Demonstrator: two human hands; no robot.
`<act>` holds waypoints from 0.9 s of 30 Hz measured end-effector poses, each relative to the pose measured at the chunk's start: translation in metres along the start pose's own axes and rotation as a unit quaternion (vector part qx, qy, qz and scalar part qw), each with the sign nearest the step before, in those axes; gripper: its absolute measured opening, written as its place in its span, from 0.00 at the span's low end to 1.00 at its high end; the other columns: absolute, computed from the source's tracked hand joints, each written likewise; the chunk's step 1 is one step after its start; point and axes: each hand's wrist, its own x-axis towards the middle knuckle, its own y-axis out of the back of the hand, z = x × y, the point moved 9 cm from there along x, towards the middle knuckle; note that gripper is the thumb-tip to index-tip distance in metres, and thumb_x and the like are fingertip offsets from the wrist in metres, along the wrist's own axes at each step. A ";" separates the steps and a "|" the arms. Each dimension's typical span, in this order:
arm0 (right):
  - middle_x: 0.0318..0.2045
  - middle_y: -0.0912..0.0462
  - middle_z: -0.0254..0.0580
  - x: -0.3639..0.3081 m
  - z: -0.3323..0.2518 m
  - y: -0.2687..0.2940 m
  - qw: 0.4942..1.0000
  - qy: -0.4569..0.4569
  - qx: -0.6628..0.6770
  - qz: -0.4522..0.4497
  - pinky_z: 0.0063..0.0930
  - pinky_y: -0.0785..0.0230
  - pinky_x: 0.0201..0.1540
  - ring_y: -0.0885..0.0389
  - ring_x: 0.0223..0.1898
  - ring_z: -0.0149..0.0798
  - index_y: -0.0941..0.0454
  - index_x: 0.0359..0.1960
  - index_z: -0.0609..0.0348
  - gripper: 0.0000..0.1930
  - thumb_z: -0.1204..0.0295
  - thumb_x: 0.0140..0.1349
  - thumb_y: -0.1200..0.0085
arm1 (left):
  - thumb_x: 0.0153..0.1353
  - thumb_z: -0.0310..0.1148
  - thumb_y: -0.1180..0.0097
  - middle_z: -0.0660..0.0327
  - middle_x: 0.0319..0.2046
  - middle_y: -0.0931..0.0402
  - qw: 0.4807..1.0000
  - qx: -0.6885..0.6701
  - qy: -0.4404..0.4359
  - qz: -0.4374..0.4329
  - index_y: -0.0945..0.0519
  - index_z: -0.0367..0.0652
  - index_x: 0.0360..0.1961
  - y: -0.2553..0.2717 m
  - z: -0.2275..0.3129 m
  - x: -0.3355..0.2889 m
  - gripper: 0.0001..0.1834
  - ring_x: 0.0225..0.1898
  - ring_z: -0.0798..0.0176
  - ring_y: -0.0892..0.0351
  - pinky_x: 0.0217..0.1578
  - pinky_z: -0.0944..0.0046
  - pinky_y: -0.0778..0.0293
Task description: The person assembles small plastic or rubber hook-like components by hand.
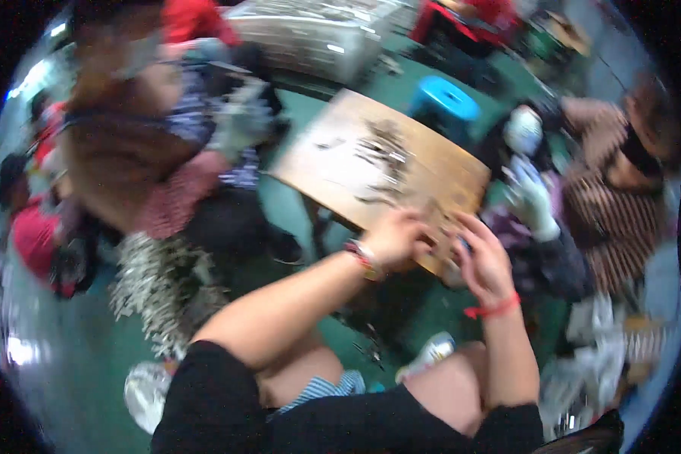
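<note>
From where I stand, the worker's left hand [392, 240] and right hand [488, 261] meet over the near corner of the wooden table [454, 168], fingers bent and tips turned toward each other. A small blue bit [464, 244] shows at the right fingertips; blur hides the rest, so I cannot tell whether either hand is truly gripping anything. For fine fingerwork like this, I'd steady with the left, let the right do the moving, and work a little further in from the edge, so a slipped piece lands on wood.

Beyond the hands, the loose heap of small dark pieces [384, 147] lies around the table's middle, straggling toward the near edge; keeping it gathered should make picking singly easier. Past the far edge stands a blue stool [448, 98], and farther back, a large pale bin [310, 38].
</note>
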 end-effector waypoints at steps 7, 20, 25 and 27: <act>0.36 0.24 0.44 -0.002 0.005 0.010 0.997 -0.015 0.069 -0.043 0.10 0.43 0.20 0.37 0.20 0.22 0.35 0.46 0.61 0.11 0.74 0.63 0.60 | 0.55 0.22 0.52 0.59 0.28 0.26 0.893 -0.421 0.148 0.054 0.29 0.33 0.37 -0.005 0.010 0.002 0.07 0.28 0.66 0.23 0.29 0.70 0.27; 0.22 0.24 0.35 -0.002 0.008 0.006 0.997 0.005 -0.076 0.020 0.12 0.47 0.16 0.35 0.15 0.22 0.26 0.35 0.66 0.10 0.70 0.58 0.49 | 0.48 0.24 0.42 0.65 0.24 0.27 0.867 -0.423 0.231 0.127 0.25 0.41 0.28 0.010 0.006 -0.012 0.05 0.27 0.71 0.29 0.29 0.71 0.34; 0.22 0.25 0.29 -0.011 0.008 -0.010 0.986 -0.043 -0.158 -0.044 0.14 0.44 0.20 0.34 0.19 0.21 0.22 0.35 0.66 0.09 0.72 0.55 0.47 | 0.49 0.24 0.43 0.64 0.21 0.25 0.896 -0.373 0.214 0.111 0.23 0.39 0.30 0.009 0.001 -0.010 0.05 0.20 0.71 0.29 0.19 0.74 0.35; 0.25 0.24 0.31 -0.008 0.013 -0.008 0.993 -0.042 -0.074 -0.081 0.12 0.42 0.23 0.33 0.22 0.21 0.23 0.39 0.65 0.10 0.74 0.57 0.51 | 0.49 0.24 0.43 0.65 0.21 0.25 0.896 -0.367 0.232 0.098 0.23 0.39 0.29 0.007 -0.003 -0.010 0.05 0.20 0.72 0.28 0.19 0.75 0.36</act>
